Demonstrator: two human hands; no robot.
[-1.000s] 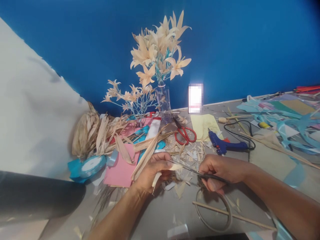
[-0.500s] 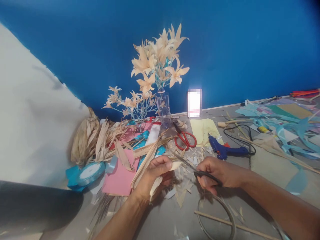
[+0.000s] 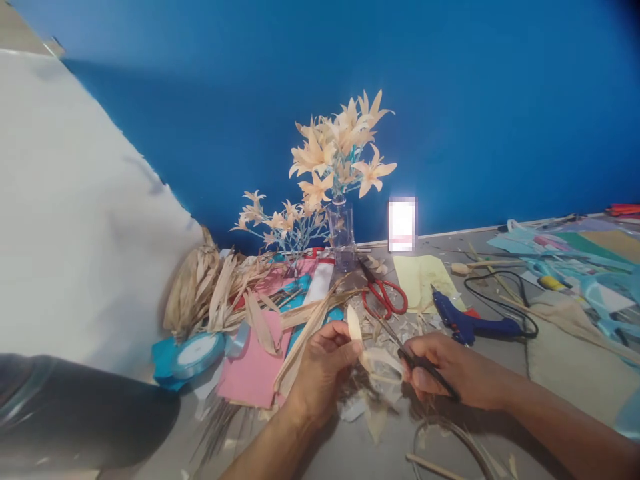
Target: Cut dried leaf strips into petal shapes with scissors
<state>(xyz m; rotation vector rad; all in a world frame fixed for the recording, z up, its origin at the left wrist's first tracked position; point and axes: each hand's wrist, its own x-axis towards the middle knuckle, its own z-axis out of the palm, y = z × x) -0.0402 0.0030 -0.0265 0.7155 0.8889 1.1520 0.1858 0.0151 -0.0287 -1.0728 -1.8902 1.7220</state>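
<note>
Between the thumb and fingers of my left hand [image 3: 325,370] a pale, petal-shaped piece of corn husk [image 3: 354,325] is pinched, its tip pointing up. My right hand [image 3: 447,367] is closed around dark-handled scissors [image 3: 433,377], whose blades reach up and left, apart from the petal piece. A curled pale husk strip [image 3: 383,365] hangs between the two hands; whether a finger holds it I cannot tell. Small husk scraps lie on the grey table below.
Husk flowers [image 3: 345,150] stand in a clear vase [image 3: 342,233]. Red-handled scissors [image 3: 385,299], a blue glue gun [image 3: 473,323] and yellow paper [image 3: 425,280] lie beyond my hands. At left are pink paper [image 3: 253,380], a ribbon roll [image 3: 200,353] and dried husks [image 3: 193,293]. A wire ring [image 3: 417,433] lies in front.
My left hand has turned the petal piece from pointing right to upright. The scissors have come closer to the left hand, and the view has shifted up and left.
</note>
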